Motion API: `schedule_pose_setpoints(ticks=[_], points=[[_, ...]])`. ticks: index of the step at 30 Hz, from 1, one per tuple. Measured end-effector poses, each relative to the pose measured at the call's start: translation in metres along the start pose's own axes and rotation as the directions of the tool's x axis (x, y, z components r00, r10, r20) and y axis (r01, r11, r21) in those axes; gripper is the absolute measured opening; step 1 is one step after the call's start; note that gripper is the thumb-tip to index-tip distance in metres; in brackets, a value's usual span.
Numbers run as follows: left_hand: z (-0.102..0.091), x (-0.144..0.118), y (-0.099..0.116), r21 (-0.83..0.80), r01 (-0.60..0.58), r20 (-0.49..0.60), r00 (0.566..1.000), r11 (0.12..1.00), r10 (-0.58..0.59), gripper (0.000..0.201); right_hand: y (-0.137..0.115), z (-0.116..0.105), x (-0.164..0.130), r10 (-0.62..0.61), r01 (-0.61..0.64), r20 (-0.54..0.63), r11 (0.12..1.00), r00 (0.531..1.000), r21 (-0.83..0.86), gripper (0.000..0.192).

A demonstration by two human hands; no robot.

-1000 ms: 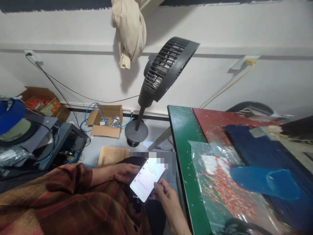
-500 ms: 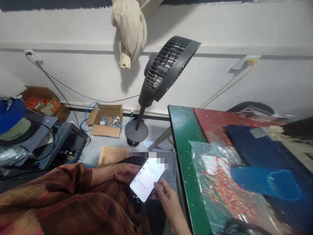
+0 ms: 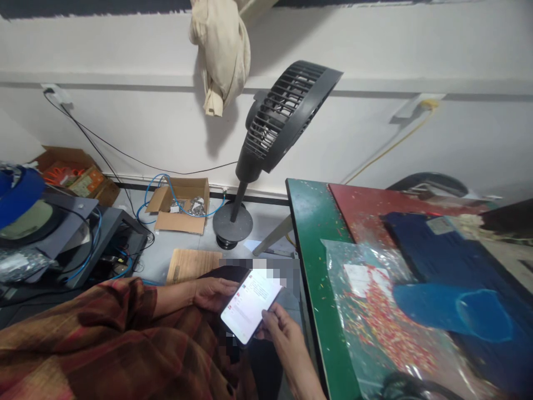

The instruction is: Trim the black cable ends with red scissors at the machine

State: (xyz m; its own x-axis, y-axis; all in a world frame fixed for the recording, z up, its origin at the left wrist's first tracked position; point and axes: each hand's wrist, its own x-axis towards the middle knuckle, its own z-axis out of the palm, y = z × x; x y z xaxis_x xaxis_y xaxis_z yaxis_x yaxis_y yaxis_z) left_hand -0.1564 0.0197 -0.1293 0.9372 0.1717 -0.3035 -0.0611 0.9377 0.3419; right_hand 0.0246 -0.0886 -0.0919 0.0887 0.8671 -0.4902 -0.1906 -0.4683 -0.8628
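A smartphone (image 3: 251, 304) with a bright screen lies tilted between my two hands above my lap. My left hand (image 3: 212, 293) holds its left edge, the thumb along the side and the other fingers partly hidden beneath. At the lower right edge, my right hand (image 3: 283, 329) grips the phone between thumb and bent fingers. Lines of small text and tiny red icons show on the screen, too small to read. Blurred blocks cover the phone's upper end.
To my right, a green table (image 3: 308, 222) bears a clear plastic bag (image 3: 337, 261) of small red and yellow pieces and a blue translucent scoop-like thing (image 3: 449, 311). A black fan (image 3: 291, 111) stands ahead, beside an open cardboard box (image 3: 183, 225). A wooden stool (image 3: 191, 264) is near my left arm.
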Motion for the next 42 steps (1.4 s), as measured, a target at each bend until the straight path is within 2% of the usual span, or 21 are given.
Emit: schedule_pose_setpoints(ticks=[33, 42], points=[[0.0007, -0.0004, -0.0007, 0.005, -0.003, -0.066, 0.998, 1.0, 0.004, 0.038, -0.0016, 0.0, -0.0002, 0.009, -0.009, -0.003, 1.0, 1.0, 0.001, 0.057], [0.003, -0.001, 0.0007, 0.013, 0.007, -0.077, 0.997, 1.0, -0.006, 0.037, 0.0006, -0.0004, 0.0009, -0.005, 0.005, 0.008, 1.0, 1.0, -0.001, 0.053]])
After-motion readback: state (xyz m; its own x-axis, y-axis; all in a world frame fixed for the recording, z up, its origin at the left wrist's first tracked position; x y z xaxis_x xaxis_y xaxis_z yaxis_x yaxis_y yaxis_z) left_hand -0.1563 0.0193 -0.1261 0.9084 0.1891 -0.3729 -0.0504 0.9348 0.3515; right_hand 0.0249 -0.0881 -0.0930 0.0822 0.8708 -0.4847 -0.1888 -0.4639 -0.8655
